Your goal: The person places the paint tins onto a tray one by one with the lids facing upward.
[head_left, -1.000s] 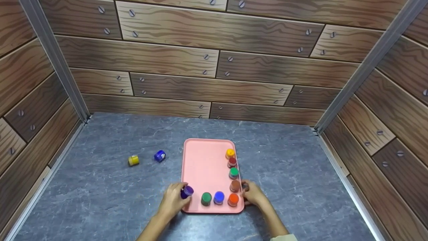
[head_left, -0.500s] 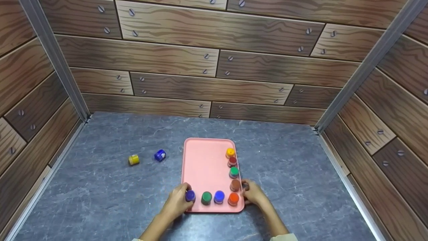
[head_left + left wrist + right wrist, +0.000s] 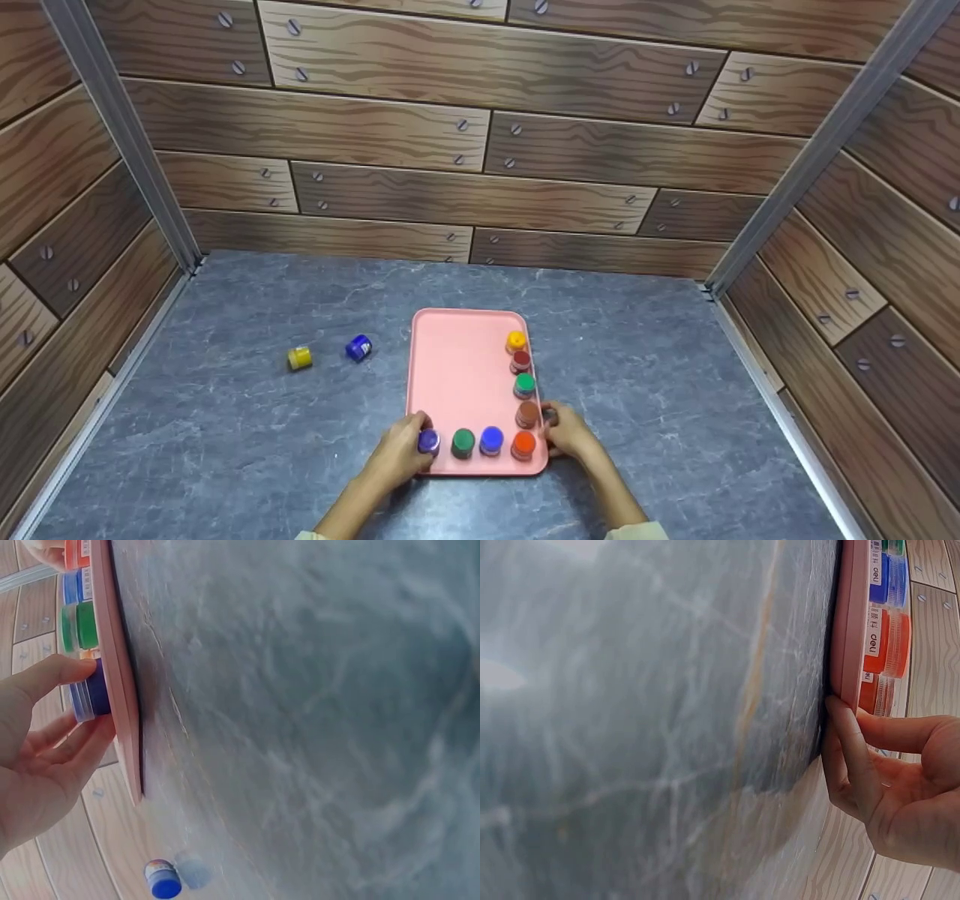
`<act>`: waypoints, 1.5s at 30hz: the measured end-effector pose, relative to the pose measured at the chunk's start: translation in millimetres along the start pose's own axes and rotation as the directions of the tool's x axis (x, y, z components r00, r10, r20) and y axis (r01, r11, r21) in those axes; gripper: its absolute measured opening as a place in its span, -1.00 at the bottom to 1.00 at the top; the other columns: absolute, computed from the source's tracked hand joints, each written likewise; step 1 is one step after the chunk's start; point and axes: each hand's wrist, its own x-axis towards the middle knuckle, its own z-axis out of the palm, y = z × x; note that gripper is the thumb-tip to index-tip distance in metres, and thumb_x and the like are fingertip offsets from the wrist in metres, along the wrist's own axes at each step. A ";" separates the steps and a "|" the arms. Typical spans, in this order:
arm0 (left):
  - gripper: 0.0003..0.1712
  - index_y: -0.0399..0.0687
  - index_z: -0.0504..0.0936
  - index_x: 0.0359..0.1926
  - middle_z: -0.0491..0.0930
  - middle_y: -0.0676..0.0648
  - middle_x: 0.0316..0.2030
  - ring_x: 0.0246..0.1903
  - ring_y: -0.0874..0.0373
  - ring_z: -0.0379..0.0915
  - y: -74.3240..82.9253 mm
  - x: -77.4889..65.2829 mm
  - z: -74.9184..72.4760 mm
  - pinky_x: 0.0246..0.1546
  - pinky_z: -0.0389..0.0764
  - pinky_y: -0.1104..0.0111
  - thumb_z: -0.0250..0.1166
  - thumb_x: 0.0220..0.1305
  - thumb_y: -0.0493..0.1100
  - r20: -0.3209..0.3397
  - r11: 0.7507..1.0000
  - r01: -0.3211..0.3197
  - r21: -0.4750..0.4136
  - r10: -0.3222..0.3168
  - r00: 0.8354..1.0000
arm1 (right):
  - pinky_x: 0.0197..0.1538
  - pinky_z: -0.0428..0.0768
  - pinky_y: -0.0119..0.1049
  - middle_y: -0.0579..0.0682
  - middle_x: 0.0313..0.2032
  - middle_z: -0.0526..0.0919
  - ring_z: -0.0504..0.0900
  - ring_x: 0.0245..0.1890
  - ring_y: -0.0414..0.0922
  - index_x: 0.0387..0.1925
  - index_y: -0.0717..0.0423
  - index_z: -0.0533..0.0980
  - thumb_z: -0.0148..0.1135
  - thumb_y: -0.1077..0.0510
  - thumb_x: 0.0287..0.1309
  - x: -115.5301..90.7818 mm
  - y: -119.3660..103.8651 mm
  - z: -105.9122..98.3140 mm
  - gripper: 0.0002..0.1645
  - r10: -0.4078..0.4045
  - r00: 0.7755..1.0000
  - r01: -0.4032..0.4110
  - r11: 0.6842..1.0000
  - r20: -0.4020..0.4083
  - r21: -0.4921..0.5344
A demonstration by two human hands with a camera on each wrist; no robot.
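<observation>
A purple paint jar (image 3: 429, 441) stands on the pink tray (image 3: 457, 367) at its near left corner. My left hand (image 3: 394, 454) holds it between thumb and fingers; in the left wrist view the jar's base (image 3: 100, 687) meets the tray. At the tray's near right corner, my right hand (image 3: 568, 433) pinches the rim, thumb above and fingers lower. Along the near edge sit a dark green jar (image 3: 463, 443), a blue jar (image 3: 491, 440) and an orange-red jar (image 3: 523, 445). Up the right side run a brown jar (image 3: 527, 414), a green jar (image 3: 524, 385), a dark red jar (image 3: 520, 362) and a yellow-orange jar (image 3: 516, 342).
Left of the tray, a yellow jar (image 3: 300, 358) and a dark blue jar (image 3: 359, 347) lie on their sides on the grey marbled table (image 3: 637, 352). Wood-patterned walls (image 3: 390, 135) enclose the back and both sides.
My left hand has lowered the purple jar from a tilted pose above the tray's near left corner to upright on it, still holding it. The right hand has stayed at the rim.
</observation>
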 end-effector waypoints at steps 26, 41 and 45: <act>-0.72 -0.38 0.53 -0.24 0.51 -0.22 -0.31 -0.34 -0.10 0.45 -21.0 22.7 -49.0 -0.33 0.51 0.12 0.33 -0.05 -0.39 -0.148 1.000 -0.004 0.015 0.006 0.989 | -0.59 0.58 -0.24 0.06 -0.53 0.39 0.46 -0.60 -0.13 0.02 0.42 0.35 -0.10 0.57 -0.23 0.1 1.0 -0.7 -0.40 -0.001 1.000 0.001 1.000 -0.012 -0.013; -0.74 -0.36 0.53 -0.26 0.51 -0.32 -0.27 -0.22 -0.25 0.45 -66.2 63.8 -84.0 -0.17 0.46 0.01 0.33 -0.04 -0.39 -0.387 0.970 0.218 0.106 -0.161 0.908 | -0.61 0.58 -0.25 0.05 -0.53 0.38 0.46 -0.61 -0.13 0.00 0.40 0.36 -0.10 0.57 -0.20 0.1 1.5 0.5 -0.42 -0.001 1.000 0.001 1.000 -0.006 -0.017; -0.75 -0.32 0.54 -0.22 0.50 -0.33 -0.18 -0.14 -0.25 0.42 -79.9 69.4 -81.6 -0.12 0.44 0.00 0.30 0.01 -0.39 -0.340 0.960 0.256 0.110 -0.205 0.918 | -0.62 0.57 -0.26 0.03 -0.55 0.38 0.46 -0.62 -0.14 -0.01 0.42 0.36 -0.10 0.57 -0.22 -0.3 1.0 -0.7 -0.43 -0.024 1.000 0.024 1.000 -0.001 -0.018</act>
